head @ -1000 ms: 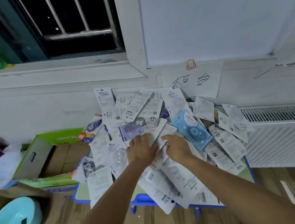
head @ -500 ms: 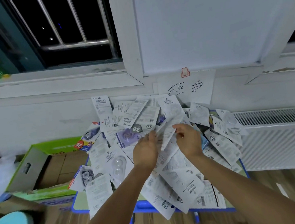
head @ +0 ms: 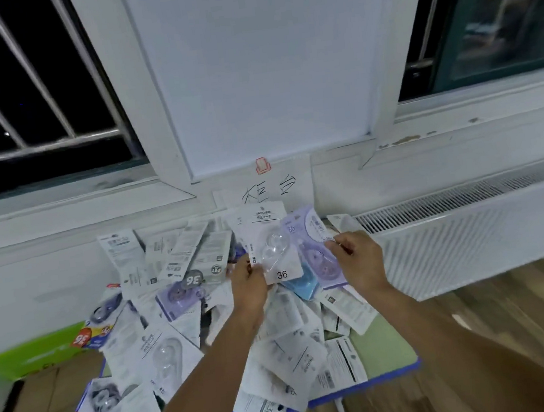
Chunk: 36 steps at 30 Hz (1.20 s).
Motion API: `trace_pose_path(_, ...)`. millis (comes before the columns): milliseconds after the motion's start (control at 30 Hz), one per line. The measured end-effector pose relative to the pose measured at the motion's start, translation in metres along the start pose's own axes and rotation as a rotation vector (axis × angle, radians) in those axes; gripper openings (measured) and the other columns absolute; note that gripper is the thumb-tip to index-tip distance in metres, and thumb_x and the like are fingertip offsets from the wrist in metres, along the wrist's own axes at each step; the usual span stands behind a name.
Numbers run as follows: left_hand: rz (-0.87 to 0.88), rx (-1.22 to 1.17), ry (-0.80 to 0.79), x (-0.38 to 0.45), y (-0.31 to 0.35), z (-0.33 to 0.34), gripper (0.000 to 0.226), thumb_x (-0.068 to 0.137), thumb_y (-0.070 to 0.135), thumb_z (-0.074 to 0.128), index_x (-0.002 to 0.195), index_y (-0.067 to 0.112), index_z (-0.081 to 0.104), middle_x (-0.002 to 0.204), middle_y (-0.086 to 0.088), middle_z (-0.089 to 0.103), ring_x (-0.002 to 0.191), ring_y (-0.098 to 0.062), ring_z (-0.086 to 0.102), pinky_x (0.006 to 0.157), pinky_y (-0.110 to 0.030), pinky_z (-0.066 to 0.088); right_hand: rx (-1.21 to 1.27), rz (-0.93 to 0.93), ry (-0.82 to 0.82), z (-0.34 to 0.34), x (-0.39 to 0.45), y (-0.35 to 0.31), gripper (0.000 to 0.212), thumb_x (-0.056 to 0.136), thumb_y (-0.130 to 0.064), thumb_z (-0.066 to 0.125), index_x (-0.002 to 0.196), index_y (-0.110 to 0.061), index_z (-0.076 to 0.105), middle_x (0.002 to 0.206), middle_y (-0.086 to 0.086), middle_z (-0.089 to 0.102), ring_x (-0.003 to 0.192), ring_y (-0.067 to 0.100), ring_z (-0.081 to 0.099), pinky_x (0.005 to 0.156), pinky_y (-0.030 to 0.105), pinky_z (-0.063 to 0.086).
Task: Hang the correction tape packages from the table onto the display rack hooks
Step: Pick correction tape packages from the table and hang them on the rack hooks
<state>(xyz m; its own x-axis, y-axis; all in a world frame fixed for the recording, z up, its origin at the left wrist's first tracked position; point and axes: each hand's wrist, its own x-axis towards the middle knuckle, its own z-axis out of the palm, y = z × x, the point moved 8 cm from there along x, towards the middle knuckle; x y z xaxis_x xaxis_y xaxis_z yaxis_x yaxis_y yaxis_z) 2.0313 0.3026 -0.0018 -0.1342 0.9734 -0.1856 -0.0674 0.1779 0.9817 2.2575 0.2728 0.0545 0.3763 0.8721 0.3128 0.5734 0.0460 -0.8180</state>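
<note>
Packages (head: 270,246) look light, stiff and slippery. My left hand (head: 249,284) pinches the white one at 7 o'clock; my right hand (head: 360,260) pinches the purple package (head: 319,244).

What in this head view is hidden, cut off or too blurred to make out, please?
- Display rack hooks: none within the head view.
- Blue package: mostly hidden behind the white package and purple package.
- Green box: cut by the left edge, motion-blurred.
- Print on the pile: too small.
</note>
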Motion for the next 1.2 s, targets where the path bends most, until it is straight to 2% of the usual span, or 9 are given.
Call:
trace_pose_path(200, -0.053, -0.004, -0.18, -0.009, -0.014, 0.077, 0.039, 0.085, -0.011, 0.042, 0.112, 0.012, 0.058, 0.106, -0.011, 0.063, 0.094, -0.026, 0.061, 0.084, -0.043, 0.051, 0.085, 0.242, 0.065, -0.057, -0.004, 0.052, 0.019, 0.093, -0.019, 0.056, 0.077, -0.012, 0.051, 0.063, -0.008, 0.049, 0.059, 0.005, 0.044, 0.052, 0.007, 0.033)
trace_pose_path(333, -0.073, 0.0, -0.328, -0.036, -0.014, 0.139, 0.045, 0.083, -0.013, 0.04, 0.104, 0.022, 0.059, 0.101, -0.008, 0.069, 0.087, -0.024, 0.066, 0.07, -0.037, 0.056, 0.099, 0.327, 0.191, -0.119, -0.019, 0.085, 0.019, 0.094, -0.017, 0.052, 0.077, -0.011, 0.049, 0.063, -0.005, 0.047, 0.057, 0.005, 0.042, 0.048, 0.009, 0.032)
trace_pose_path(500, -0.072, 0.068, -0.476, -0.088, -0.011, 0.223, 0.045, 0.086, -0.01, 0.039, 0.109, 0.022, 0.06, 0.105, -0.007, 0.067, 0.094, -0.028, 0.065, 0.078, -0.041, 0.056, 0.13, 0.379, 0.368, -0.217, -0.055, 0.119, 0.024, 0.093, -0.014, 0.052, 0.07, -0.015, 0.046, 0.061, -0.007, 0.047, 0.055, 0.006, 0.042, 0.047, 0.012, 0.032)
trace_pose_path(633, -0.07, 0.083, -0.554, -0.155, -0.012, 0.293, 0.033, 0.083, -0.003, 0.042, 0.091, 0.02, 0.064, 0.091, -0.005, 0.066, 0.076, -0.018, 0.061, 0.066, -0.029, 0.05, 0.201, 0.433, 0.487, -0.297, -0.1, 0.143, 0.013, 0.094, -0.017, 0.051, 0.084, -0.009, 0.055, 0.071, 0.0, 0.057, 0.067, 0.017, 0.055, 0.059, 0.03, 0.043)
trace_pose_path(700, -0.07, 0.111, -0.598, -0.196, -0.017, 0.326, 0.014, 0.091, 0.014, 0.051, 0.084, 0.02, 0.062, 0.088, -0.003, 0.064, 0.076, -0.016, 0.059, 0.065, -0.029, 0.047, 0.29, 0.483, 0.521, -0.335, -0.129, 0.156, 0.012, 0.097, -0.021, 0.049, 0.092, -0.011, 0.054, 0.088, 0.011, 0.064, 0.082, 0.029, 0.064, 0.072, 0.045, 0.053)
trace_pose_path(767, -0.064, 0.14, -0.677, -0.242, -0.023, 0.357, 0.017, 0.093, 0.029, 0.055, 0.079, 0.021, 0.058, 0.08, 0.003, 0.06, 0.073, -0.012, 0.056, 0.063, -0.028, 0.044, 0.347, 0.508, 0.589, -0.378, -0.161, 0.168, 0.012, 0.098, -0.021, 0.047, 0.092, -0.013, 0.053, 0.096, 0.016, 0.065, 0.09, 0.036, 0.065, 0.078, 0.05, 0.054)
trace_pose_path(900, -0.018, 0.135, -0.858, -0.339, -0.037, 0.415, 0.016, 0.089, 0.025, 0.063, 0.074, 0.022, 0.057, 0.071, 0.006, 0.06, 0.059, -0.004, 0.055, 0.053, -0.022, 0.044, 0.277, 0.532, 0.724, -0.468, -0.234, 0.185, 0.015, 0.098, -0.025, 0.048, 0.088, -0.015, 0.053, 0.09, 0.013, 0.064, 0.084, 0.031, 0.065, 0.075, 0.048, 0.053)
trace_pose_path(1100, 0.011, 0.188, -1.047, -0.496, -0.074, 0.488, 0.007, 0.087, 0.023, 0.066, 0.083, 0.02, 0.06, 0.077, 0.005, 0.065, 0.058, -0.002, 0.062, 0.05, -0.02, 0.048, 0.154, 0.564, 0.963, -0.595, -0.364, 0.211, 0.019, 0.097, -0.023, 0.049, 0.078, -0.018, 0.05, 0.081, 0.006, 0.061, 0.072, 0.018, 0.056, 0.066, 0.034, 0.047)
trace_pose_path(1200, -0.066, 0.184, -1.185, -0.581, -0.096, 0.522, 0.004, 0.088, 0.019, 0.065, 0.088, 0.018, 0.061, 0.09, -0.006, 0.069, 0.078, -0.021, 0.07, 0.069, -0.04, 0.059, 0.057, 0.585, 1.097, -0.655, -0.434, 0.214, 0.022, 0.096, -0.021, 0.051, 0.074, -0.019, 0.048, 0.071, -0.004, 0.057, 0.064, 0.009, 0.052, 0.057, 0.02, 0.041)
